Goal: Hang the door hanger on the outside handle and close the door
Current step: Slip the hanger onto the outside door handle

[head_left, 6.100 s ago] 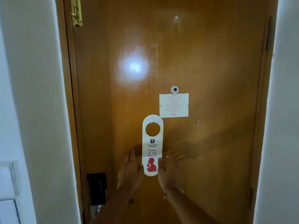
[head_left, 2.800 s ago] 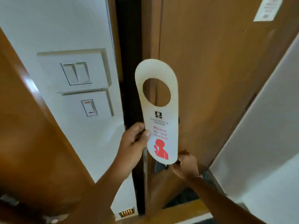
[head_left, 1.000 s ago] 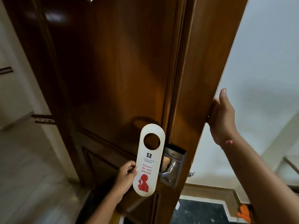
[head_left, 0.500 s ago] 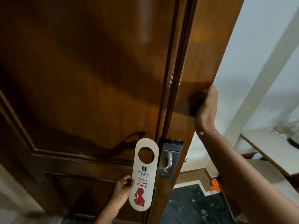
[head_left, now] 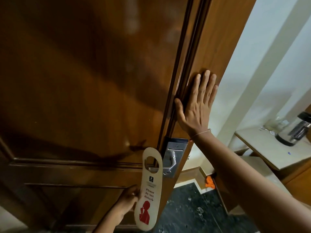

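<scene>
The wooden door (head_left: 94, 91) stands open, its outer panelled face to my left. A cream "Please do not disturb" door hanger (head_left: 149, 190) has its round hole over the tip of the silver lever handle (head_left: 166, 167) on the metal lock plate (head_left: 175, 152). My left hand (head_left: 129, 199) pinches the hanger's lower left edge. My right hand (head_left: 198, 103) lies flat with fingers spread on the door's edge, above the lock plate.
A white wall (head_left: 262, 68) rises on the right. A low white shelf (head_left: 276, 152) at the right carries a dark kettle (head_left: 296, 130) and glassware. Dark marble floor (head_left: 190, 211) shows below the door, with an orange object (head_left: 210, 181) in the corner.
The hanger's hole has slid from beside the lock plate onto the lever tip. My right hand shifted from gripping the door's edge to lying flat on it.
</scene>
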